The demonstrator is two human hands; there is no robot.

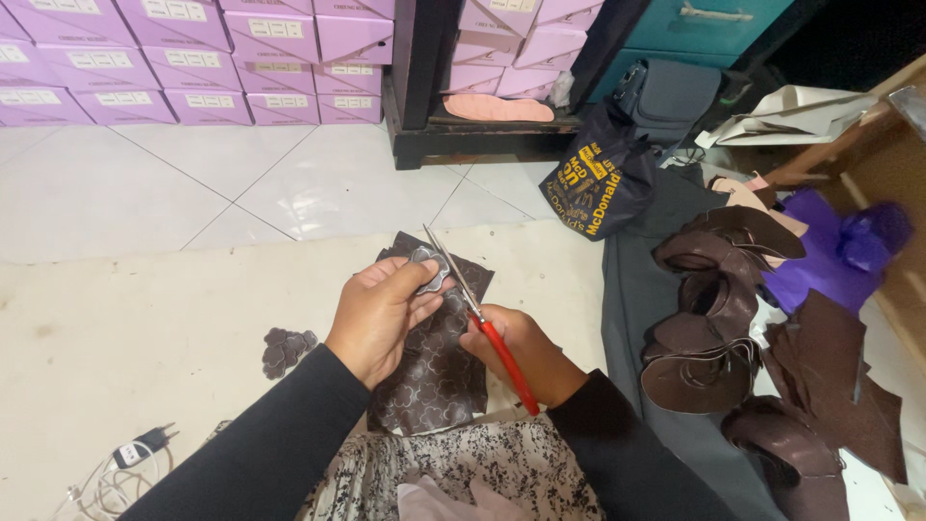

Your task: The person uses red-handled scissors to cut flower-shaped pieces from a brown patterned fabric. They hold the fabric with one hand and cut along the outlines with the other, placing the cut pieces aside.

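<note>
Two hands [386, 309], one scissors [482, 318], one leather sheet [434, 371].

Scissors [479, 318] showing bare metal blades and glossy red plastic handles; dark brown sheet [436, 367] looking like embossed, faintly shiny leather

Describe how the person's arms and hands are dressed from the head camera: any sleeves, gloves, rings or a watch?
Both arms wear long, plain black sleeves, close-fitting and ending at the wrists. The left hand and the right hand are bare: no gloves. No ring, watch or bracelet shows on either, though the cuffs cover the wrists. The sleeves carry no visible print, stripes or markings.
</note>
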